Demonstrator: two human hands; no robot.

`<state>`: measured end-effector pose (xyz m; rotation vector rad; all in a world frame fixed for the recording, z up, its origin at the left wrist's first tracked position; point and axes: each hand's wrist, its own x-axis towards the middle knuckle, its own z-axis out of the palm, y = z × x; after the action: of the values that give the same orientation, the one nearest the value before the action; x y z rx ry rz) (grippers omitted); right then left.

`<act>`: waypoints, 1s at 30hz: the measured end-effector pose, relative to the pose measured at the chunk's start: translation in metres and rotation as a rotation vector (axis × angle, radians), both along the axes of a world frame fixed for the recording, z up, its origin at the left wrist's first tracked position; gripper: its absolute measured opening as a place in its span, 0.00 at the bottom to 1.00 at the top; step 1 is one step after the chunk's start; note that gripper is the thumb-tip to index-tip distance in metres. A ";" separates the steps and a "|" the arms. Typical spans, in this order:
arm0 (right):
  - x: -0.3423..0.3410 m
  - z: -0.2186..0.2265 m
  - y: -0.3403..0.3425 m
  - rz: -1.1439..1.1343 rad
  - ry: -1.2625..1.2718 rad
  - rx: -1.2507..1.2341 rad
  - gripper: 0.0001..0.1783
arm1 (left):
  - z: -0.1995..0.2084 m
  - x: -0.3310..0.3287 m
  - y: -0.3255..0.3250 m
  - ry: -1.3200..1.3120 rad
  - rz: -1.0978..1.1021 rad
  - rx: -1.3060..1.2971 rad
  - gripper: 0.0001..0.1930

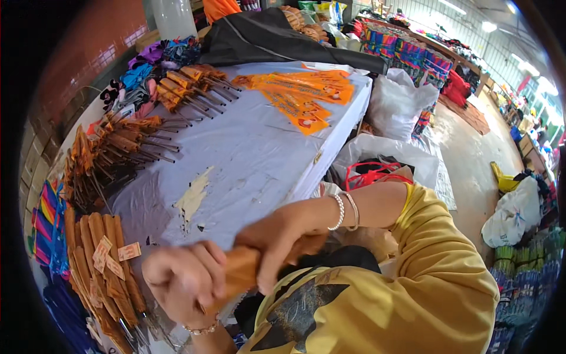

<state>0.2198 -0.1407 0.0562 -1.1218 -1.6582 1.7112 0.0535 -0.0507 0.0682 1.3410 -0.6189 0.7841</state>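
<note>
Close to my body, both hands are closed around a folded orange-brown umbrella (240,272). My left hand (184,274), slightly smeared by motion, grips it at the left end. Higher up on the right, my right hand (280,235) wraps over the cloth, and part of the umbrella shows beyond it. To the left of my left hand lies a stack of rolled brown umbrellas (106,265), several with small printed tags (112,257). Unrolled orange umbrellas (118,144) with bare metal shafts are heaped farther up the table's left side.
The table (247,165) has a white plastic cover with a worn patch. Flat orange printed pieces (306,97) lie at its far right, before black cloth (265,38). White sacks (401,103) stand along the right edge. Colourful cloth bundles (138,74) sit at far left.
</note>
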 end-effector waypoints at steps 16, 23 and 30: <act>0.064 -0.043 -0.063 -0.989 -0.059 0.820 0.28 | 0.005 0.149 -0.057 0.328 0.227 -0.173 0.15; 0.108 -0.049 -0.116 -1.329 0.044 0.682 0.24 | -0.095 0.270 -0.008 0.345 0.643 0.732 0.26; 0.118 -0.068 -0.120 -1.291 0.049 0.675 0.22 | -0.117 0.282 -0.005 0.617 0.617 1.262 0.34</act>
<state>0.3374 -0.2604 -0.0115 -1.2822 -0.8909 0.3166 0.3354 -0.0558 -0.0484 2.8736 -0.1262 0.3349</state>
